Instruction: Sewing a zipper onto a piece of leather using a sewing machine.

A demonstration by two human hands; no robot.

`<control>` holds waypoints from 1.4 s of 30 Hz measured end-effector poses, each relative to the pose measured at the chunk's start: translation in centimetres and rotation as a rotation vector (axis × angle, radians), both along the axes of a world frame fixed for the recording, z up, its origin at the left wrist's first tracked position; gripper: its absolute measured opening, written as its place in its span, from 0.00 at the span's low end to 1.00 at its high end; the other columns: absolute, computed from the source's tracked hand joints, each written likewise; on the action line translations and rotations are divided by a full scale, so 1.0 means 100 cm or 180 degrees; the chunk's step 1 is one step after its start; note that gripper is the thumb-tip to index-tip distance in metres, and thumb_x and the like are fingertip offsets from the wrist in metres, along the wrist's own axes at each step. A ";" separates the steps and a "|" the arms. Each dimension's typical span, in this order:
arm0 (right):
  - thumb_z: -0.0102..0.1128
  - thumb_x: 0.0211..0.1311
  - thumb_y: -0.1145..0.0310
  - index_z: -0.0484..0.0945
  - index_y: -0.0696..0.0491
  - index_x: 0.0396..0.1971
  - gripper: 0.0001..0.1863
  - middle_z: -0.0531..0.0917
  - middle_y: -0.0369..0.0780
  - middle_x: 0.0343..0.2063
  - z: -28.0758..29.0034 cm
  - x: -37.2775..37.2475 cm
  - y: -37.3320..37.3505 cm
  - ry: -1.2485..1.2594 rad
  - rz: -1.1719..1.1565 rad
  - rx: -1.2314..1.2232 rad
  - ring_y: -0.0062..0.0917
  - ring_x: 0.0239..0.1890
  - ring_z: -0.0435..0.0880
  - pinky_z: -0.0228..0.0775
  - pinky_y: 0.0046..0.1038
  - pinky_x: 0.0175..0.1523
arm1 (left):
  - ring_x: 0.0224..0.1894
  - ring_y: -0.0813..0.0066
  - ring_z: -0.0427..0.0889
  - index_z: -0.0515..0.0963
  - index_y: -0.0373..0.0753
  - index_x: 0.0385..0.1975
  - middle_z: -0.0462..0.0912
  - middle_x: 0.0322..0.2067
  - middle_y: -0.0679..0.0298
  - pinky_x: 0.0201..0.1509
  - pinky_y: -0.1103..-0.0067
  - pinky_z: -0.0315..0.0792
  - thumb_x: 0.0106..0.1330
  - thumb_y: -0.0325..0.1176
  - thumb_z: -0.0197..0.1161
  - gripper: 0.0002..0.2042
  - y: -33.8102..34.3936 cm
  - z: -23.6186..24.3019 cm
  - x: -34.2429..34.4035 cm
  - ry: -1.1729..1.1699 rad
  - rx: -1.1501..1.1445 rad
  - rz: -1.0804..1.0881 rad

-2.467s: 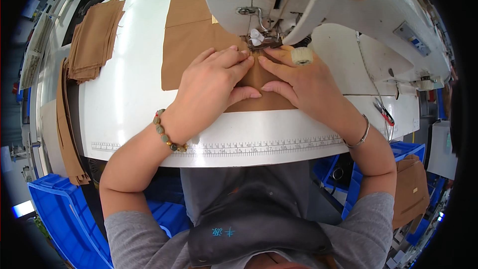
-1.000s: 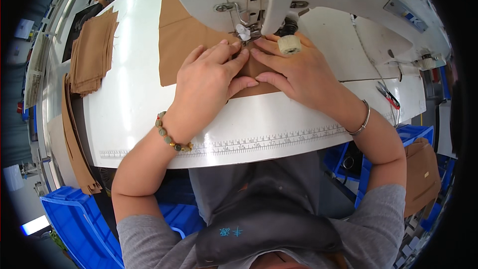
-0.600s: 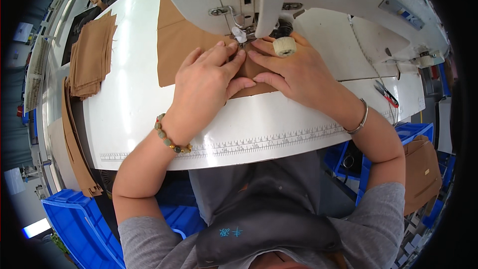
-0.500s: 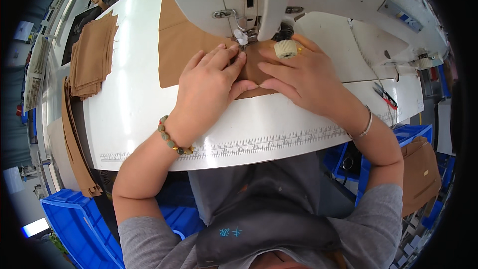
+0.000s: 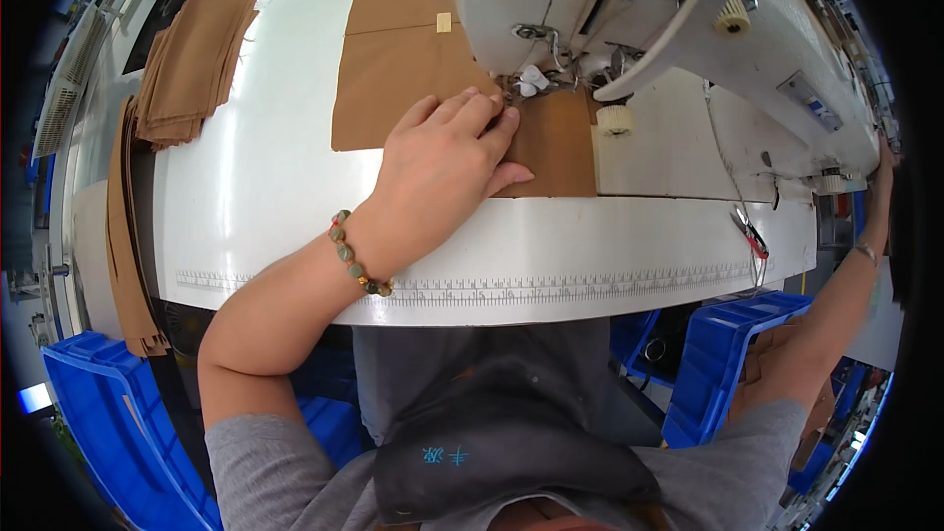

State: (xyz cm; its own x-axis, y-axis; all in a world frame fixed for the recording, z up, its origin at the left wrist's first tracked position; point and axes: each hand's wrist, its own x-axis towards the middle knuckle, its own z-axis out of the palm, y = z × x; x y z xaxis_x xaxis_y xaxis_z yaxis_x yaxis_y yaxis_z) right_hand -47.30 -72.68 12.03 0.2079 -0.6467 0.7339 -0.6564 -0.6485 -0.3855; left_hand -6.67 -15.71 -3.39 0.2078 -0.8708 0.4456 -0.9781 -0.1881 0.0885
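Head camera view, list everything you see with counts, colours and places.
Smooth tabletop with printed ruler: one, white, centre
Large sewing machine: one, white, upper right
Flat cloth panel: at least one, brown, partly under machine
Small rectangular tag: one, cream, on the panel
Stacked cloth pieces: several, brown, upper left
Long cloth strips: several, brown, left
Thread snips: one, red and metal, tabletop's right
Plastic bins: at least three, blue, both lower sides
Beaded bracelet: one, green and gold, left of centre
Thin metal bangle: one, silver, far right
Apron: one, dark grey, bottom centre
Left hand: one, bare, on the panel
Right hand: one, bare, far right, partly hidden
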 end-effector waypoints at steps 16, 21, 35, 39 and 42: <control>0.48 0.82 0.54 0.75 0.59 0.68 0.28 0.82 0.44 0.61 -0.039 -0.041 -0.055 -0.0624 0.0392 0.0490 0.31 0.61 0.83 0.75 0.29 0.64 | 0.58 0.65 0.83 0.85 0.39 0.54 0.84 0.55 0.63 0.64 0.65 0.75 0.62 0.50 0.72 0.26 0.001 -0.001 0.000 0.0051 -0.0026 0.0040; 0.47 0.82 0.63 0.71 0.57 0.71 0.25 0.78 0.46 0.65 -0.119 -0.034 -0.018 -0.2121 0.0697 0.1156 0.31 0.65 0.79 0.74 0.33 0.68 | 0.58 0.65 0.83 0.85 0.40 0.55 0.84 0.55 0.63 0.65 0.65 0.75 0.63 0.49 0.72 0.25 0.001 0.000 0.001 0.0204 0.0043 0.0022; 0.49 0.82 0.55 0.75 0.59 0.67 0.27 0.84 0.42 0.57 -0.114 -0.045 -0.041 -0.2072 0.0730 0.1105 0.27 0.57 0.84 0.77 0.27 0.59 | 0.57 0.65 0.84 0.86 0.39 0.53 0.85 0.54 0.64 0.65 0.63 0.75 0.62 0.51 0.71 0.25 -0.001 0.000 0.000 0.0064 -0.0031 0.0050; 0.48 0.82 0.55 0.75 0.59 0.67 0.26 0.84 0.41 0.56 -0.129 -0.029 -0.019 -0.2103 0.0734 0.1012 0.26 0.55 0.85 0.79 0.26 0.55 | 0.57 0.64 0.84 0.86 0.38 0.51 0.86 0.53 0.64 0.64 0.64 0.76 0.62 0.51 0.72 0.25 -0.001 0.006 -0.005 -0.0148 0.0204 0.0064; 0.47 0.83 0.55 0.74 0.59 0.67 0.26 0.83 0.41 0.57 -0.124 -0.024 -0.015 -0.1706 0.0386 0.0996 0.26 0.54 0.85 0.80 0.26 0.54 | 0.57 0.63 0.84 0.84 0.36 0.53 0.87 0.53 0.59 0.64 0.65 0.76 0.60 0.53 0.72 0.29 -0.016 0.006 -0.028 -0.0020 0.0290 -0.0174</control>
State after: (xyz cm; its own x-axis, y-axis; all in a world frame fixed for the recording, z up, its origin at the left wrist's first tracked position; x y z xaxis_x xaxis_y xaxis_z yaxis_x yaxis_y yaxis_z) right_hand -49.74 -74.20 -0.32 -0.0508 -0.8424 0.5365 -0.2485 -0.5096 -0.8237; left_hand -9.43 -17.34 -2.75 0.1562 -0.9177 0.3651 -0.9877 -0.1413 0.0674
